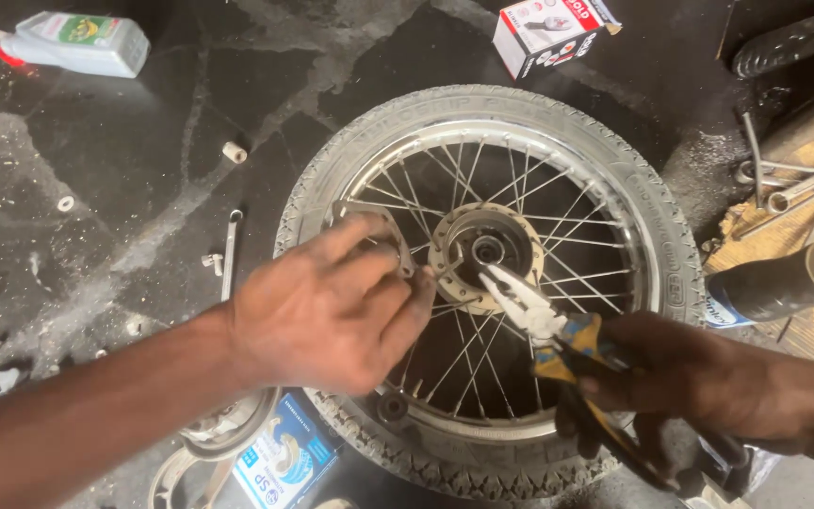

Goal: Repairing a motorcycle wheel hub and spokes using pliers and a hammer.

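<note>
- Head view: spoked motorcycle wheel (492, 283) lies flat on oily floor (143, 188), tyre on; hub (484, 253) at its centre is the ref. landmark.
- R hand (708, 386), lower right of hub, fingers closed round handles of yellow/blue needle-nose pliers (544, 325); tips sit at hub bore, touching or nearly, can't tell if they pinch anything.
- L hand (332, 311), just left of hub, fingers curled onto small metal plate (369, 221) resting over spokes; grip partly hidden.
- Step in hand (judgement): picking a small part out of hub centre w/ pliers, L hand steadying.
- Next move calls for: firm squeeze on tips, straight pull up from bore, no twisting vs. spokes.
- Left of hub, near tyre: spanner (230, 254). Above hub: red/white carton (553, 33). Far upper left of hub: white plastic bottle (77, 42).
</note>
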